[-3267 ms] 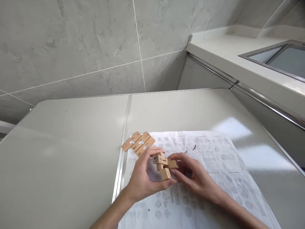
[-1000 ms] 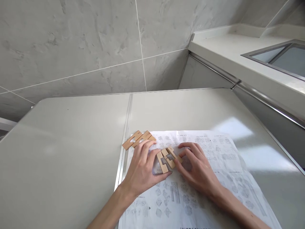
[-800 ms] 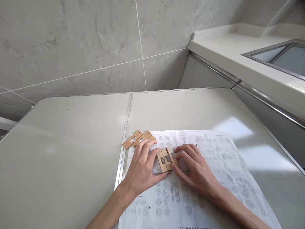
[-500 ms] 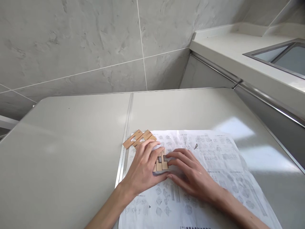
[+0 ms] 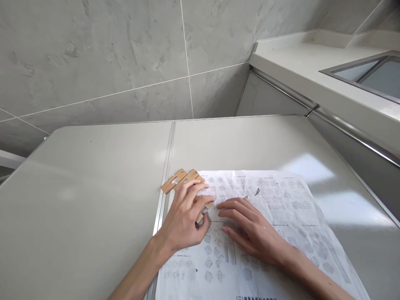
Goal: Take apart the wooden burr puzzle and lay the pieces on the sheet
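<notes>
My left hand (image 5: 185, 218) is closed around small notched wooden puzzle pieces (image 5: 209, 205), the thumb in front and the fingers arched over them. The hand covers most of these pieces, so their number is hidden. Just beyond its knuckles, more flat wooden pieces with cut-out notches (image 5: 168, 186) lie side by side at a slant, partly under the fingers. To the right, my right hand (image 5: 251, 225) holds nothing, its fingers loosely bent and apart over the printed sheet (image 5: 265, 266).
The creased sheet with line drawings lies on a pale table (image 5: 103, 200) with a metal seam (image 5: 168, 152). Small dark scraps (image 5: 257, 191) are on the paper. A grey tiled wall (image 5: 93, 54) stands behind, and a white counter (image 5: 293, 54) with a metal-framed opening is at right.
The wooden pieces have left my right fingertips and shifted left and tilted in my left hand. My left thumb has drawn back from my right thumb, opening a gap between the hands.
</notes>
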{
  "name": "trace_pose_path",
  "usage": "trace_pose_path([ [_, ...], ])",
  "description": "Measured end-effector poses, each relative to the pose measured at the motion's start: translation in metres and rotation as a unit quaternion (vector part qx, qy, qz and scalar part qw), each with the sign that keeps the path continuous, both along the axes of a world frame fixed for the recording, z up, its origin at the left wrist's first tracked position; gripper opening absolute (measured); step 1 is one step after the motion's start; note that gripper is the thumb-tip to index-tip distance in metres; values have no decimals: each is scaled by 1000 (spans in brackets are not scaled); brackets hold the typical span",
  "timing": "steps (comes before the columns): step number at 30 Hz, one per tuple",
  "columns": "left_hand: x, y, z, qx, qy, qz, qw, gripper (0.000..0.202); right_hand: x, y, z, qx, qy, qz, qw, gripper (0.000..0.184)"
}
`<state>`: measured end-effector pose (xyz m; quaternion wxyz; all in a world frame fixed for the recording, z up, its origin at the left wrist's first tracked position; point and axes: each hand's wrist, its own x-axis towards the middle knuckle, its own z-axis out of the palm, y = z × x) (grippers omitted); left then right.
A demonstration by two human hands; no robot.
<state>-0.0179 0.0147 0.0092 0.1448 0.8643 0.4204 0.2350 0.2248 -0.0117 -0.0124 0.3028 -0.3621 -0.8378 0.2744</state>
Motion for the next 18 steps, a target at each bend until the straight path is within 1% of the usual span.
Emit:
trace_pose_path([
  [3, -2, 3, 4, -3, -30, 1, 1000, 37, 0, 0, -2, 2, 5, -5, 1000, 18],
  [5, -7, 9, 8, 9, -72, 23, 997, 34, 0, 1, -2, 3, 14, -11, 1000, 17],
  [7, -15, 17, 9, 44, -121, 85, 988, 24, 0, 2, -1, 3, 23, -19, 1000, 17],
  [9, -28, 28, 8, 62, -160, 183, 968, 9, -1, 2, 0, 2, 32, -30, 999, 18],
  [10, -35, 33, 5, 60, -178, 227, 956, 7, -1, 3, 0, 2, 35, -36, 999, 19],
  [11, -43, 38, 3, 47, -194, 274, 941, 11, -1, 3, 0, 2, 37, -41, 998, 19],
  [13, -56, 47, -3, -13, -247, 354, 902, 17, 0, 2, -2, 1, 39, -51, 998, 20],
  [16, -67, 53, -10, -62, -274, 379, 882, 22, 0, 2, -4, -3, 40, -63, 997, 20],
  [18, -69, 53, -12, -77, -283, 380, 877, 23, 0, 2, -5, -8, 44, -72, 996, 19],
])
